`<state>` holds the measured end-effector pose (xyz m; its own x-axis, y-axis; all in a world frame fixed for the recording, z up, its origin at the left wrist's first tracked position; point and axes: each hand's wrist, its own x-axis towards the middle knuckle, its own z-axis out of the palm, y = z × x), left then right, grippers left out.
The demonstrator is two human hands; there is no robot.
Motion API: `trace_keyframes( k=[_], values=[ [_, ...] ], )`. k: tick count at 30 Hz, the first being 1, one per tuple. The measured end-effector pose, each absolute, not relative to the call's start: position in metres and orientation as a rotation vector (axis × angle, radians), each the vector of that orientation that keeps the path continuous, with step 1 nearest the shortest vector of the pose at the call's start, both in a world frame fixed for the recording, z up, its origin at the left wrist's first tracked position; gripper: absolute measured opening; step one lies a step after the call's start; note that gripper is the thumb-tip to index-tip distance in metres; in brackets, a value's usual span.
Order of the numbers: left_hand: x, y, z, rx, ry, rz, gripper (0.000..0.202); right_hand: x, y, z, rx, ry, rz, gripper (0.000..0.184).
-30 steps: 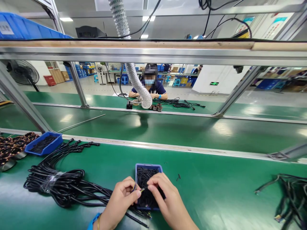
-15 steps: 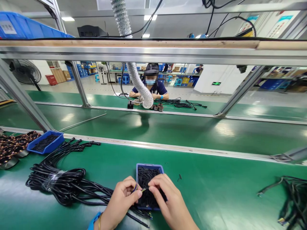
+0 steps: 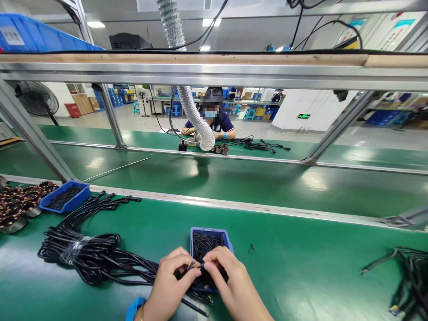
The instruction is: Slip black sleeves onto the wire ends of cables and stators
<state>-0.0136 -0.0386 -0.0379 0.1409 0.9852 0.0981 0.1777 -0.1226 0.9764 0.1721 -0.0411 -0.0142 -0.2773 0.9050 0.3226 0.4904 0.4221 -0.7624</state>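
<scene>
Coloured wire ends (image 3: pixel 193 265): small bunch held just above the near side of the blue plastic tray (image 3: pixel 211 232), between both hands.
Axis: roughly level, tips pointing right from the left hand toward the right hand.
Left hand (image 3: pixel 170 281): narrow grip, thumb and fingers pinched on the wires.
Right hand (image 3: pixel 234 281): narrow grip, fingertips (image 3: pixel 205 265) touching the wire tips; anything held there is too small to tell.
Tray: full of short black pieces, directly under both hands.
Left side: bundled black cables (image 3: pixel 96 263) on the green table (image 3: pixel 294 267), running under the left wrist, with clear tape (image 3: pixel 76 248) around the coil.
Right side: open table beyond the tray, a few loose black pieces (image 3: pixel 250 247) just beside it, then a black cable heap (image 3: pixel 413 276) well apart at the edge of view.
Far edge: aluminium rail (image 3: pixel 234 208).
</scene>
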Motion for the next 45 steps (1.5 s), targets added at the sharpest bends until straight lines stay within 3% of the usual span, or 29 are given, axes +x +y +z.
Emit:
trace_keyframes(
  k=[10, 17, 25, 34, 45],
  values=[
    [-0.014, -0.034, -0.034, 1.206, 1.086, 0.992, 0.041, 0.170, -0.036, -0.017, -1.123, -1.689, 0.658, 0.015],
    [-0.015, -0.034, -0.036, 1.224, 1.075, 0.983, 0.043, 0.169, -0.036, -0.018, -1.103, -1.709, 0.625, 0.015],
    [-0.015, -0.034, -0.036, 1.222, 1.055, 0.981, 0.042, 0.169, -0.033, -0.026, -1.131, -1.720, 0.822, 0.022],
    [-0.017, -0.035, -0.038, 1.225, 1.039, 0.981, 0.042, 0.168, -0.033, -0.020, -1.093, -1.661, 0.642, 0.021],
    [-0.017, -0.035, -0.032, 1.200, 1.055, 0.989, 0.051, 0.165, -0.033, -0.020, -0.995, -1.801, 0.662, 0.025]
  ],
)
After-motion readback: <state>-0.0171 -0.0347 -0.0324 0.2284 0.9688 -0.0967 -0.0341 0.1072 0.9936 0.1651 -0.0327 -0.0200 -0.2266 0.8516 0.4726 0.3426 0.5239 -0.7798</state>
